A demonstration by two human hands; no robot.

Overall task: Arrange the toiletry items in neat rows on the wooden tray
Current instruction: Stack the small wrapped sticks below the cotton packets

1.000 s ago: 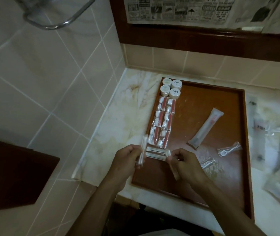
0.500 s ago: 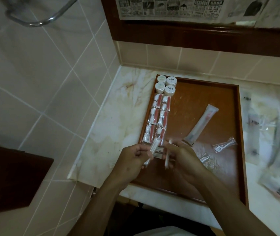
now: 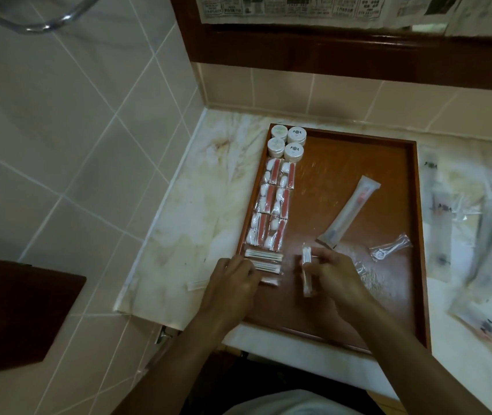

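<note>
The wooden tray (image 3: 343,163) lies on a marble counter. Along its left side stand several round white jars (image 3: 287,141), then two columns of red-and-white packets (image 3: 271,205), then cotton swab packets (image 3: 264,256) laid crosswise. My left hand (image 3: 232,283) covers the left ends of these swab packets, its curled fingers holding the nearest one down on the tray. My right hand (image 3: 336,275) pinches another swab packet (image 3: 307,262), held upright just right of the row. A wrapped toothbrush (image 3: 349,214) and a small clear packet (image 3: 391,250) lie loose mid-tray.
More clear-wrapped packets (image 3: 484,250) are strewn on the counter right of the tray. One thin packet (image 3: 197,285) lies on the counter left of the tray. A tiled wall with a chrome rail (image 3: 44,25) stands at left, and a dark wooden surface (image 3: 14,310) is lower left.
My left hand has brought its swab packet down onto the crosswise row on the tray. My right hand has shifted right with its packet turned upright. The camera moved slightly.
</note>
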